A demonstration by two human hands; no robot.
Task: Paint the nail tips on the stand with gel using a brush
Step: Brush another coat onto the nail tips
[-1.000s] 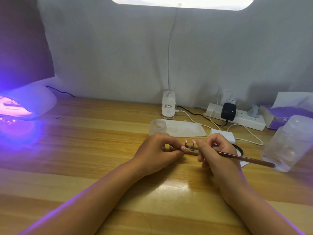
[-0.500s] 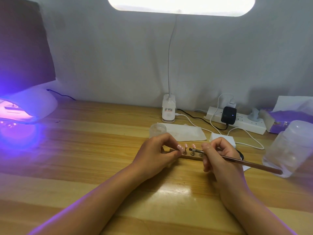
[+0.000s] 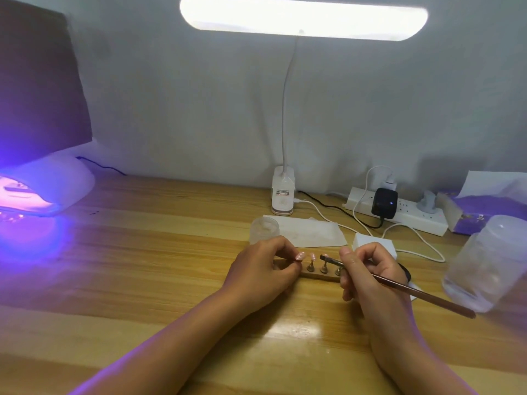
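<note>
A small wooden stand [image 3: 320, 275] with metal pegs lies on the table between my hands. Pink nail tips [image 3: 306, 256] sit on its left pegs. My left hand [image 3: 262, 273] grips the stand's left end, fingers curled over it. My right hand [image 3: 368, 270] pinches a brown-handled brush [image 3: 422, 295] like a pen. The brush head [image 3: 325, 257] hovers at the top of the third peg, just right of the pink tips. The handle points out to the lower right.
A small clear jar [image 3: 263, 229] and a white wipe [image 3: 310, 232] lie behind the stand. A large frosted jar [image 3: 490, 260] stands at the right. A lit UV lamp [image 3: 42, 186] glows at far left. Desk lamp base [image 3: 282, 195], power strip [image 3: 399, 212] and cables line the back.
The brush head has shifted right along the stand, from the pink tips near my left fingers to the third peg. My left hand keeps its hold.
</note>
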